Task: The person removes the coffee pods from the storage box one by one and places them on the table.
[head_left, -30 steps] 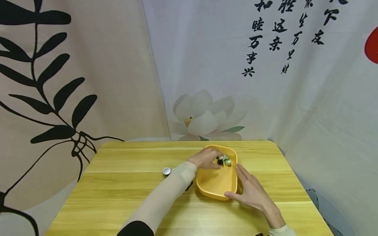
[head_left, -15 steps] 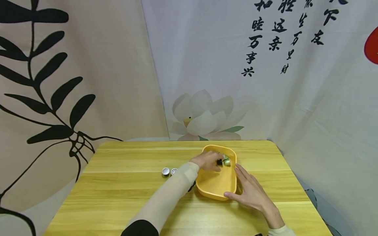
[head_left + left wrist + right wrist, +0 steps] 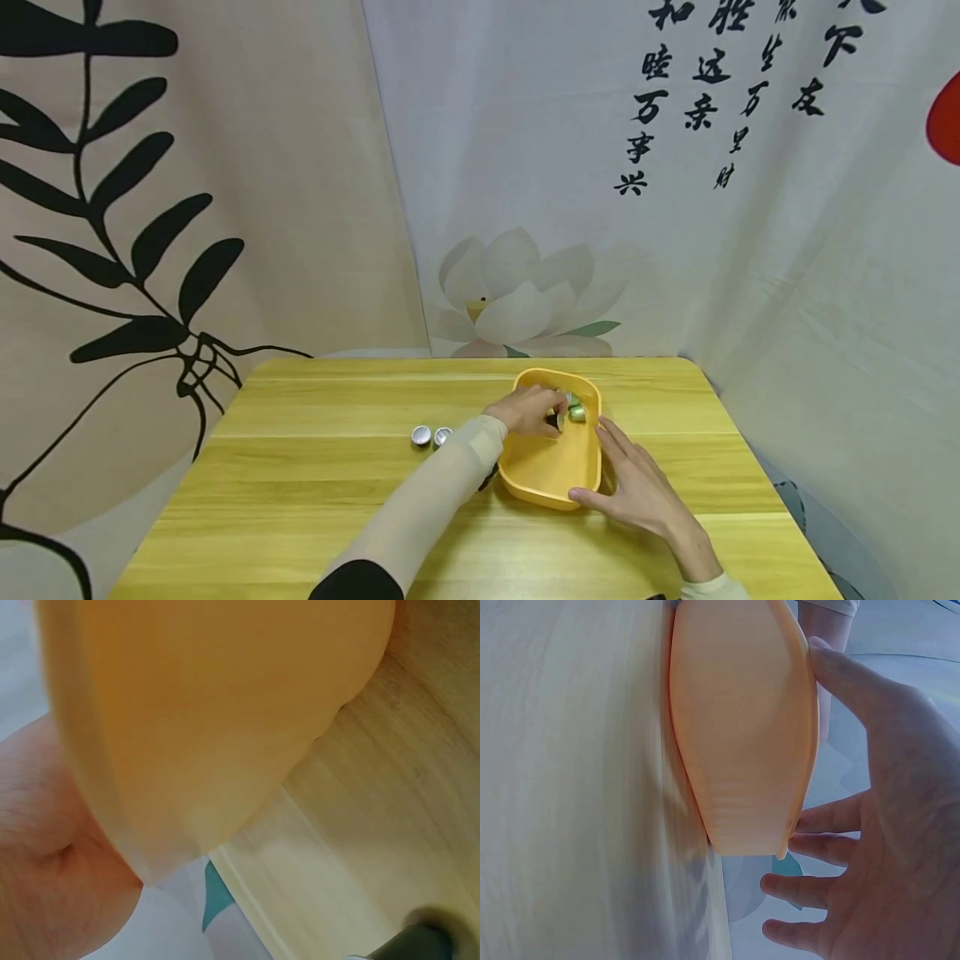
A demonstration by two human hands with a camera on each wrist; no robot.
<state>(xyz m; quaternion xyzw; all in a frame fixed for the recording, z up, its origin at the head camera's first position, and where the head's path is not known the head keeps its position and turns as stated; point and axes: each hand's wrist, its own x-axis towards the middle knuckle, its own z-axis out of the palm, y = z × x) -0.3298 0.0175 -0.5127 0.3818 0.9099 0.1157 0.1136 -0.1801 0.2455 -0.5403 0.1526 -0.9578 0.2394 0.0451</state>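
A yellow tray (image 3: 551,473) with rounded corners stands on the table. Reaching in over its left rim, my left hand (image 3: 527,408) pinches a small black cylinder (image 3: 553,421) with thumb and fingers, partly hiding it. Close to those fingertips, a few small green cylinders (image 3: 577,413) lie in the tray's far part. My right hand (image 3: 641,487) steadies the tray's right side, thumb at the near corner and fingers spread along the rim. The right wrist view shows that hand (image 3: 900,847) with fairly straight fingers beside the tray wall (image 3: 742,735).
Two silver-topped cylinders (image 3: 421,436) stand on the wooden table (image 3: 322,475) left of the tray, near my left sleeve (image 3: 427,492). A dark cylinder (image 3: 416,943) shows low in the left wrist view. Behind the table hangs a printed cloth (image 3: 525,167).
The left hand shifts slightly, and its fingers come together on the black cylinder, which tilts and moves a little toward the near side. The right hand and tray stay nearly in place.
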